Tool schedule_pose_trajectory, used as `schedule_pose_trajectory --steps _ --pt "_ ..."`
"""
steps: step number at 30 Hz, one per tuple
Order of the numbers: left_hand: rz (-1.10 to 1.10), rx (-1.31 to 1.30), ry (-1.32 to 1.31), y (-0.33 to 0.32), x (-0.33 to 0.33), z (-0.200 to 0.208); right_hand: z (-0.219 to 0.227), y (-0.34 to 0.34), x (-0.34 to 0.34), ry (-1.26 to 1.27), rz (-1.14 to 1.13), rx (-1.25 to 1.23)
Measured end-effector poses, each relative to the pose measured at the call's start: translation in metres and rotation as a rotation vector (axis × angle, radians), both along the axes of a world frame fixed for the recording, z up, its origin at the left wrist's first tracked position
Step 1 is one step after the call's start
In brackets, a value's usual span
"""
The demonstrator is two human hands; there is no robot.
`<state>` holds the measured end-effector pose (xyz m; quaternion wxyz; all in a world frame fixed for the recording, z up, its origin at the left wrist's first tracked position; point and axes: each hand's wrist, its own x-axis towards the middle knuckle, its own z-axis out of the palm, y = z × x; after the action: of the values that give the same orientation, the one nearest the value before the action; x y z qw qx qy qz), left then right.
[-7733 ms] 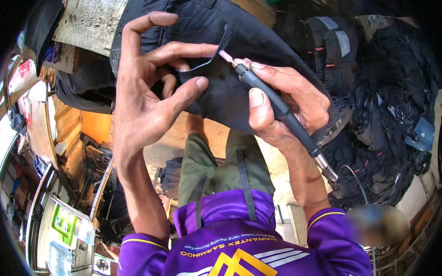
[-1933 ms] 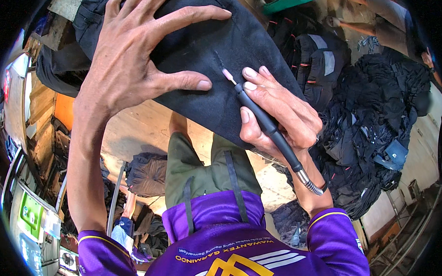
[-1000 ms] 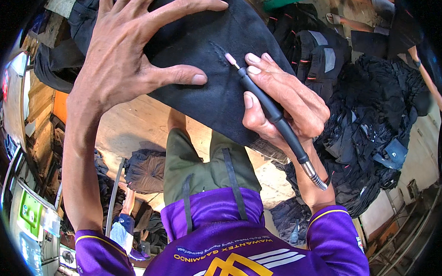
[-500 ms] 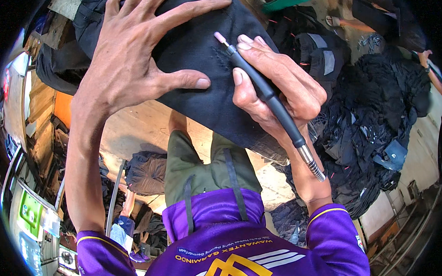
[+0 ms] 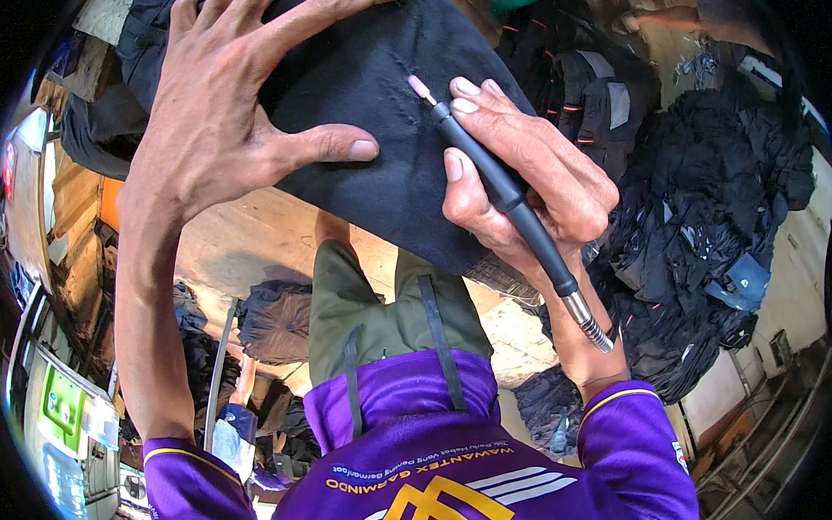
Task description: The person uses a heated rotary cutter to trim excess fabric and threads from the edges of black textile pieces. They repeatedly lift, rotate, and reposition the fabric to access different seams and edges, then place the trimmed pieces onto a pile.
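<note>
Dark navy or black cloth (image 5: 348,97), apparently part of a garment, is spread out in front of me. My left hand (image 5: 206,115) lies over its left part with the fingers spread and the thumb stretched out. In my right hand (image 5: 552,168) is a slim black rotary grinding pen (image 5: 501,185), held like a pencil. Its pink grinding tip points up and left, close over a roughened patch of the cloth. Whether the tip touches the fabric I cannot tell. A metal spring collar forms the pen's rear end, beside my right wrist.
A large heap of dark garments (image 5: 702,215) fills the right side, with folded dark pieces (image 5: 596,101) beyond the cloth. Another dark bundle (image 5: 276,321) lies below on the left. Another person's bare limb (image 5: 672,20) shows at the upper right.
My left hand has slid a little to the left over the cloth. The grinding pen's tip has shifted slightly nearer to me. At the upper right, the other person's limb has moved.
</note>
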<state>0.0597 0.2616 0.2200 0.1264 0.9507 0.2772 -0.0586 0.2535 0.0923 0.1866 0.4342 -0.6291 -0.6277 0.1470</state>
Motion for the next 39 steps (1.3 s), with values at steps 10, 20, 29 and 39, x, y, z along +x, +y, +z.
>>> schedule_pose_trajectory --steps 10,20,29,39 --pt "0.013 0.023 -0.064 -0.004 0.014 0.008 0.001 -0.016 0.004 0.004 0.008 0.004" --pt "0.047 -0.038 -0.115 0.063 0.005 -0.024 0.018 -0.085 0.0 0.199 -0.222 -0.042" --pt "0.493 0.319 -0.706 -0.031 -0.007 0.001 0.015 -0.042 -0.003 0.24 -0.453 -0.123" --pt "1.077 -1.381 -1.342 -0.202 -0.027 -0.063 0.005 -0.034 0.024 0.362 -0.378 -0.292"
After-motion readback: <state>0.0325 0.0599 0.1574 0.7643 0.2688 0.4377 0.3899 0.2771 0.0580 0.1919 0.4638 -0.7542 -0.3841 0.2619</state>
